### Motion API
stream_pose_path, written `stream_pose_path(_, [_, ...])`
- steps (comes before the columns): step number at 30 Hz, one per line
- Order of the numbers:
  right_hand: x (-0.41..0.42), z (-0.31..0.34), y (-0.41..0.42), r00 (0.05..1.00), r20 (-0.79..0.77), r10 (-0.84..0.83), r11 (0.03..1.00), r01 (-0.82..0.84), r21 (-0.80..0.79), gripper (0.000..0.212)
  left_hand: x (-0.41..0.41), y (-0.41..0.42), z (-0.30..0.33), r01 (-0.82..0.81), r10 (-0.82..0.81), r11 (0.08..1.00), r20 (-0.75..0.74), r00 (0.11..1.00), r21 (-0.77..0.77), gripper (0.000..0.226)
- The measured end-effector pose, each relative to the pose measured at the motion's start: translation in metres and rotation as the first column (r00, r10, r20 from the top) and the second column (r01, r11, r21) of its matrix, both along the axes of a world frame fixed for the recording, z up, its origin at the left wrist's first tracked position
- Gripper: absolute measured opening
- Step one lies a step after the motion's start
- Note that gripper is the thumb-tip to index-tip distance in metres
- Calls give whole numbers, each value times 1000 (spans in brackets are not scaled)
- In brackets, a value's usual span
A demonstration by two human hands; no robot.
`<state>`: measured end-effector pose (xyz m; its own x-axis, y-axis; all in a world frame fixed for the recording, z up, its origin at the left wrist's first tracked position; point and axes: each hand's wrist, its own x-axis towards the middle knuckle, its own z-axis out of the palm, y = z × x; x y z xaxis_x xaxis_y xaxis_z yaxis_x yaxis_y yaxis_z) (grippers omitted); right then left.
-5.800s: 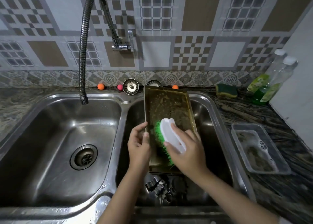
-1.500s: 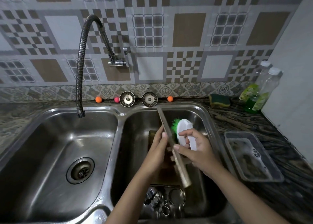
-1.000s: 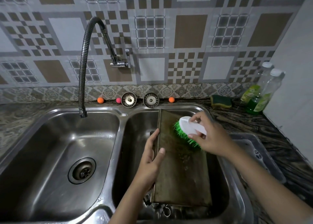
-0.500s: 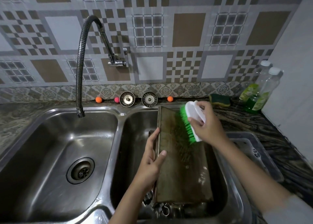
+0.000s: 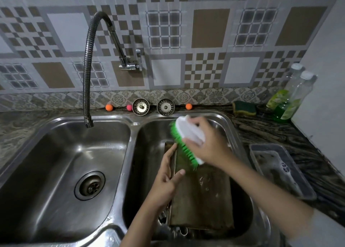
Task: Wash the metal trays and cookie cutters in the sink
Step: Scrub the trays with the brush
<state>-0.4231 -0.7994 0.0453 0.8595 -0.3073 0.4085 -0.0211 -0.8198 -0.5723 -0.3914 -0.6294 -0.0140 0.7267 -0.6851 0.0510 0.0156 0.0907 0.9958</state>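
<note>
The right hand point(image 5: 209, 146) is curling round one white-backed scrubbing brush with green bristles point(image 5: 186, 144), its bristles touching the far end of one brownish rectangular metal tray point(image 5: 203, 196). The left hand point(image 5: 166, 181) is pinching that tray's left rim, thumb on top. The tray is lying in the right basin of the two-basin steel sink point(image 5: 130, 144). Two round metal strainers point(image 5: 141, 106) are standing behind on the counter point(image 5: 280, 134), with two green-liquid bottles point(image 5: 287, 101).

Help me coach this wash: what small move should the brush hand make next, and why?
Probably draw the green brush down along the metal tray. The right hand holds it at the tray's far end, the left hand steadies the left rim, and the brown surface nearer the person looks unscrubbed.
</note>
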Motion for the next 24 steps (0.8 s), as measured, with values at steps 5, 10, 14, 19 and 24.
stream_pose_path(5, [3, 6, -12, 988, 20, -155, 986, 154, 57, 43, -6, -1, -1, 8, -7, 1000, 40, 999, -20, 65])
stream_pose_path(10, [-7, -21, -19, 994, 78, -82, 985, 70, 155, 43, 5, 6, 0, -68, 71, 997, 61, 996, -44, 66])
stream_pose_path(14, [-14, -35, -35, 939, 36, -341, 903, 317, 289, 43, 8, 5, 10, -94, 110, 991, 164, 980, -99, 60])
stream_pose_path(19, [-60, -46, 59, 990, 137, 12, 962, -48, 268, 46, 27, 1, 13, -208, 209, 956, -17, 978, -209, 55])
stream_pose_path(24, [-20, -28, -8, 921, 128, -368, 900, 318, 300, 42, 15, 4, 4, -94, 97, 981, 9, 995, -170, 55])
